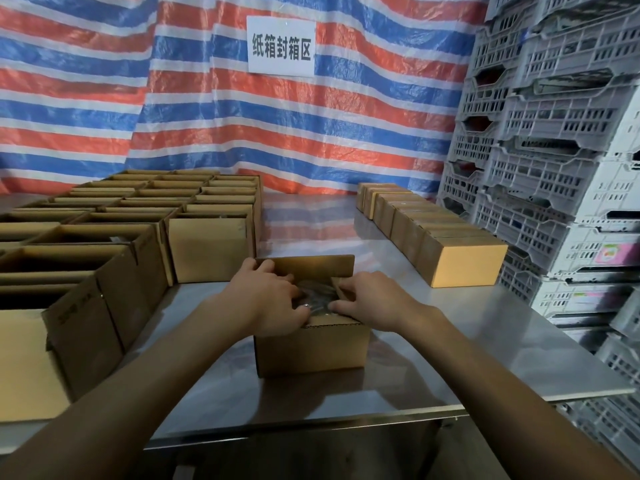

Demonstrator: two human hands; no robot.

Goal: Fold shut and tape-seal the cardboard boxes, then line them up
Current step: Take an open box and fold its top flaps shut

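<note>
The steel table (485, 341) bears open boxes (207, 247), a middle box (311, 351) and seemingly sealed boxes (464, 265).

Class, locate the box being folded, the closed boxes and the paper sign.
box being folded (311, 351), head view, front wall
closed boxes (464, 265), head view, nearest box's front
paper sign (281, 46), head view, centre

open boxes (114, 237) crowd left, sealed row (433, 230) right, bare table (304, 216) between
</note>
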